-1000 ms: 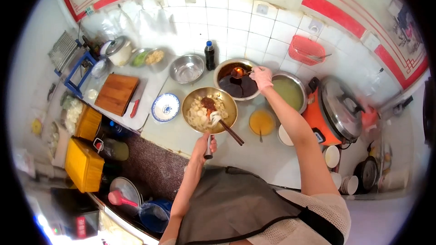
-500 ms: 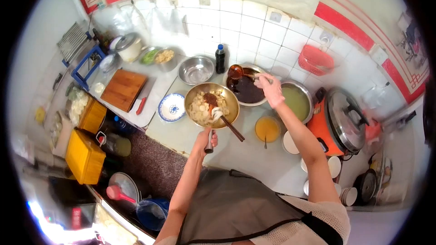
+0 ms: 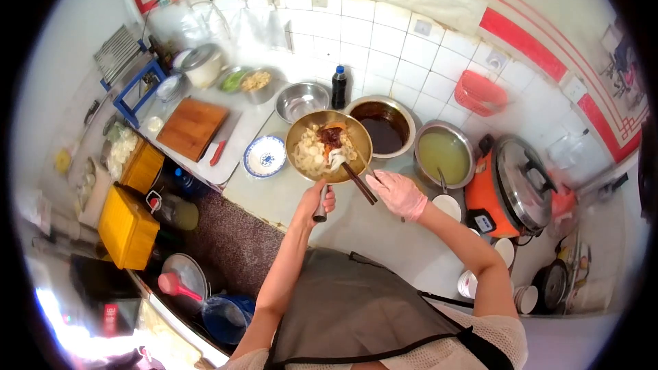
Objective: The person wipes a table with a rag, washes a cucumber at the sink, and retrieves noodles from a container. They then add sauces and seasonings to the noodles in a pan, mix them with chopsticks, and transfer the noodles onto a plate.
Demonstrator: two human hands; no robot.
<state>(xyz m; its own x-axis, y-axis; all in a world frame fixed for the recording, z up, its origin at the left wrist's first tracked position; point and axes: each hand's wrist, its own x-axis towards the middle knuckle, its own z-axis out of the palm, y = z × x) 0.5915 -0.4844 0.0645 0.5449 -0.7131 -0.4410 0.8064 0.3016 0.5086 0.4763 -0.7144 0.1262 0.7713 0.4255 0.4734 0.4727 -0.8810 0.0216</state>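
My left hand (image 3: 317, 202) is wrapped round the handle of a brass-coloured pan (image 3: 293, 164). Pale sliced food (image 3: 312, 156) with dark reddish-brown sauce (image 3: 330, 137) on it lies in the pan. Dark chopsticks (image 3: 360, 183) lean over the pan's near rim. My gloved right hand (image 3: 397, 195) is closed on the handle of a ladle (image 3: 361, 159), whose head is over the food; sauce and food make its outline hard to see. Behind the pan stands a pot of dark sauce (image 3: 378, 129). The small bowl of orange liquid is hidden around my right hand.
Left of the pan is a blue-and-white bowl (image 3: 264, 157); behind it are a steel bowl (image 3: 301, 101) and a dark bottle (image 3: 339, 88). A pot of greenish liquid (image 3: 444, 156) and an orange cooker (image 3: 483, 192) stand right. A knife (image 3: 218, 153) lies beside the cutting board (image 3: 192, 129).
My right hand has brought the ladle from above the dark sauce pot down and toward me, over the pan. More dark sauce now lies on the food. My left hand keeps the pan handle.
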